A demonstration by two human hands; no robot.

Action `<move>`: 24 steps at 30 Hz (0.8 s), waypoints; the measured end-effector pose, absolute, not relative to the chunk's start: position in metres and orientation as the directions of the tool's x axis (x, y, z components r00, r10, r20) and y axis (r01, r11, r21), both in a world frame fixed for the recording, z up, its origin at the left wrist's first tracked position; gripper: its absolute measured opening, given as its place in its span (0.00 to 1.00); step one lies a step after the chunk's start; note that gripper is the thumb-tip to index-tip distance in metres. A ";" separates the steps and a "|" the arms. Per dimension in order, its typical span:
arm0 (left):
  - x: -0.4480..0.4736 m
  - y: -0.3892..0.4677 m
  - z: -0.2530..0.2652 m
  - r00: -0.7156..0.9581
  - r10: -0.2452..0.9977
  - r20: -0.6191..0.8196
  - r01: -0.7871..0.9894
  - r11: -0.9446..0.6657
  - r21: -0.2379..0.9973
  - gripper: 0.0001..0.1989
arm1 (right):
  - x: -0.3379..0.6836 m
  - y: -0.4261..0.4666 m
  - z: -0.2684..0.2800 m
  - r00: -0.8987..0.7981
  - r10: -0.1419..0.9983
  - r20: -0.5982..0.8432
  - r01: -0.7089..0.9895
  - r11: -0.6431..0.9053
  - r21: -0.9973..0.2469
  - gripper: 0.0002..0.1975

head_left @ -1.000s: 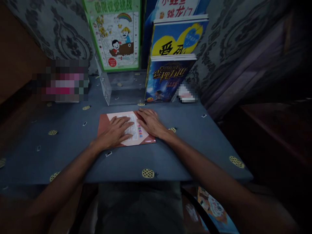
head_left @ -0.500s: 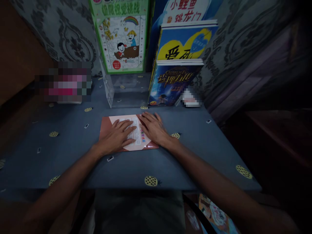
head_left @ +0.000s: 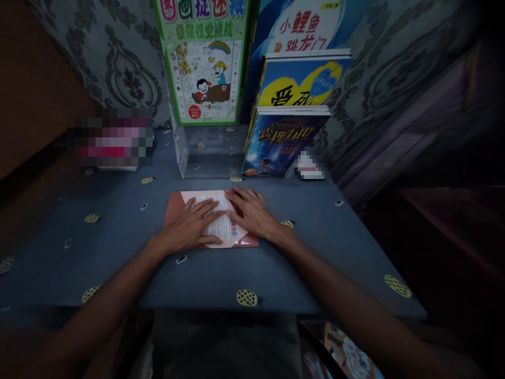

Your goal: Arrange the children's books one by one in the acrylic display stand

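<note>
A thin pink and reddish-brown book (head_left: 188, 198) lies flat on the table, printed text and coloured characters showing on its cover. My left hand (head_left: 193, 223) rests palm down across its left and middle part, fingers spread. On the right part of the cover lies my right hand (head_left: 252, 213), also palm down with fingers stretched out. The fingertips of the two hands come close together near the printed text. Parts of the cover are hidden under both hands.
Behind the book stands a clear tiered rack (head_left: 211, 166). It holds a green-bordered picture book (head_left: 207, 79), a blue and yellow book (head_left: 272, 79) and a dark blue book (head_left: 276, 142). A blurred pink item (head_left: 114, 142) sits left on the pineapple-print tablecloth (head_left: 118, 231).
The view has tilted up slightly, so more of the rack's books shows. My left hand's fingers have shifted a little over the cover, towards the right hand. The book stays flat.
</note>
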State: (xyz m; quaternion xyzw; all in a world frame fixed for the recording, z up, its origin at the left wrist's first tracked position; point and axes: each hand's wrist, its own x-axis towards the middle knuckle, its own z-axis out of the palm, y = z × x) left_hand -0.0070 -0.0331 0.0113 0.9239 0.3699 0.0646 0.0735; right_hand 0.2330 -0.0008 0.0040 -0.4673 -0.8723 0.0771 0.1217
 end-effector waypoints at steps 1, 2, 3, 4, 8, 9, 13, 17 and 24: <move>-0.008 -0.033 0.012 0.714 0.698 0.057 0.678 -0.709 0.192 0.34 | 0.233 -0.004 0.007 -0.530 0.836 0.139 0.804 0.548 -0.232 0.26; -0.008 -0.033 0.013 0.706 0.707 0.051 0.685 -0.699 0.203 0.31 | 0.232 -0.009 0.011 -0.523 0.841 0.136 0.814 0.541 -0.212 0.25; -0.008 -0.033 0.014 0.696 0.717 0.047 0.694 -0.687 0.216 0.29 | 0.232 -0.015 0.014 -0.513 0.849 0.130 0.827 0.529 -0.191 0.25; -0.008 -0.034 0.016 0.683 0.729 0.045 0.703 -0.674 0.228 0.28 | 0.232 -0.023 0.016 -0.500 0.857 0.125 0.841 0.515 -0.167 0.25; -0.008 -0.038 0.022 0.661 0.749 0.043 0.717 -0.648 0.256 0.26 | 0.231 -0.066 0.020 -0.452 0.883 0.129 0.882 0.464 -0.086 0.21; -0.008 -0.038 0.023 0.664 0.746 0.043 0.714 -0.651 0.259 0.25 | 0.230 -0.077 0.020 -0.454 0.881 0.133 0.881 0.467 -0.081 0.20; -0.009 -0.039 0.029 0.697 0.712 0.083 0.671 -0.689 0.274 0.22 | 0.221 -0.111 0.022 -0.527 0.835 0.155 0.819 0.548 -0.169 0.12; -0.010 -0.038 0.035 0.749 0.651 0.124 0.597 -0.743 0.301 0.16 | 0.205 -0.126 0.024 -0.619 0.771 0.152 0.717 0.633 -0.291 0.08; -0.017 -0.032 0.028 0.715 0.688 0.124 0.636 -0.714 0.292 0.16 | 0.202 -0.106 0.024 -0.625 0.767 0.146 0.680 0.627 -0.381 0.07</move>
